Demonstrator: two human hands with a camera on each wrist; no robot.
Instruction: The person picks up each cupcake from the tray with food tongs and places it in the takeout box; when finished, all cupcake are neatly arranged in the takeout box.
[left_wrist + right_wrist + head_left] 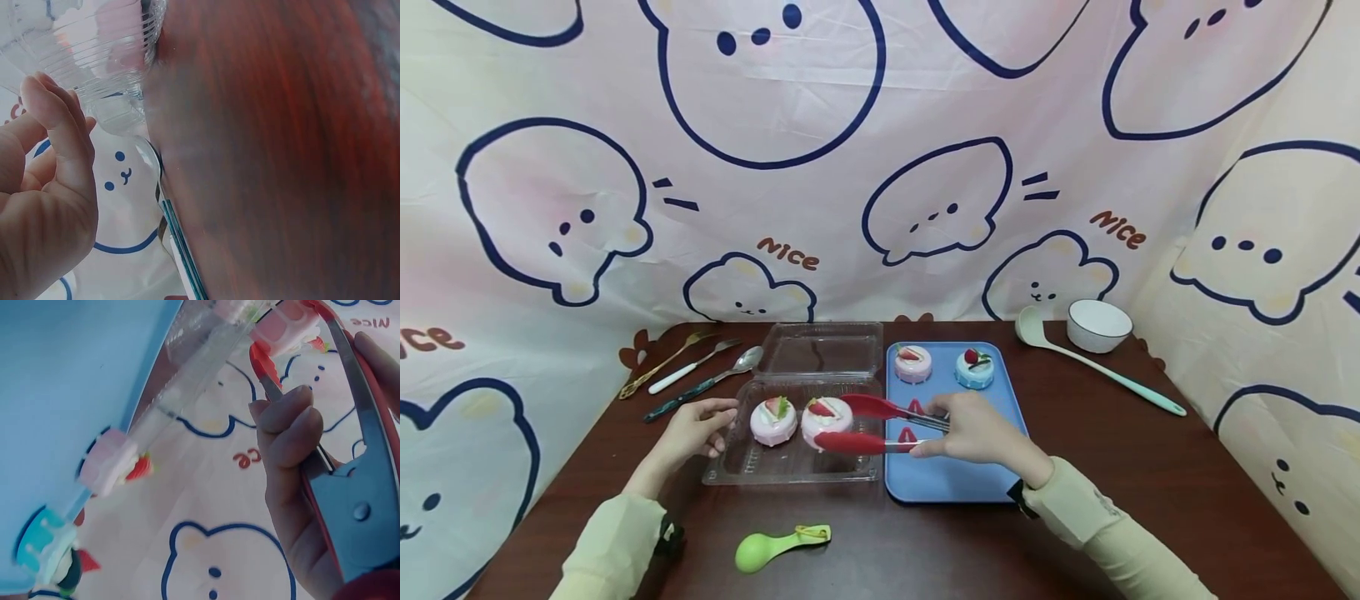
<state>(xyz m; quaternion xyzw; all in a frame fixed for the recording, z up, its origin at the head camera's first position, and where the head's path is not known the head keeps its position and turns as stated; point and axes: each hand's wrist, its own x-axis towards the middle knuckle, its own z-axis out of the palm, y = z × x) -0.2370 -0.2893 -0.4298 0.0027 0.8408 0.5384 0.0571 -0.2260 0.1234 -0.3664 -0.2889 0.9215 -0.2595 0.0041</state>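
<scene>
My right hand (976,427) grips a pair of red-tipped tongs (857,442). Their two red heads lie on either side of a pink toy cake (826,421) with a strawberry slice, over the right part of the clear plastic container (718,477). In the right wrist view, this cake (284,328) sits between the tong heads. A second pink cake (772,422) stands in the container's left part. Beside the container's left edge is my left hand (691,433), its fingers loosely bent; whether they touch the wall is unclear.
On the blue tray (955,483) stand a pink cake (913,365) and a blue cake (974,369). A fork (658,367), a white-handled utensil (688,369) and a spoon (707,383) lie left. A green scoop (775,546) lies in front; a ladle (1090,362) and white bowl (1099,327) are right.
</scene>
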